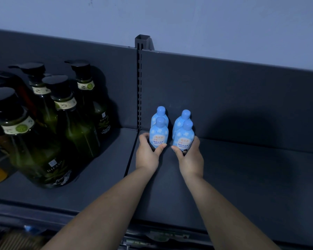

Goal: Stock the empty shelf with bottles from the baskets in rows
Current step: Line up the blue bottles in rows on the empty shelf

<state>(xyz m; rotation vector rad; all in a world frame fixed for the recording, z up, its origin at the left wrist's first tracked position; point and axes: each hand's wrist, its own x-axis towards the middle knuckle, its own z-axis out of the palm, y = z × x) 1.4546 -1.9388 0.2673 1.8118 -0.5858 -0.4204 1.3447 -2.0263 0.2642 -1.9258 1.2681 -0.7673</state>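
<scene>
Head view: front-left pale-blue plastic bottle with rounded cap and its front-right twin sit on the dark grey metal shelf near the back panel, each just ahead of a rear pale-blue bottle. The left hand grips the front-left one and the right hand the front-right. Fingers are curled round the lower bodies, thumbs across the labels.

Risks (judgement): bottles look narrow and light. Pushing further back could knock the rear pair over or against the panel. A sideways drag on release could topple a front bottle into its neighbour — rows then go crooked.

Surroundings: slotted metal upright stands just left of the bottles and limits room that way. Beyond it are tall dark-green pump bottles, well apart. Baskets cannot be made out — the lower edge is blurred.
</scene>
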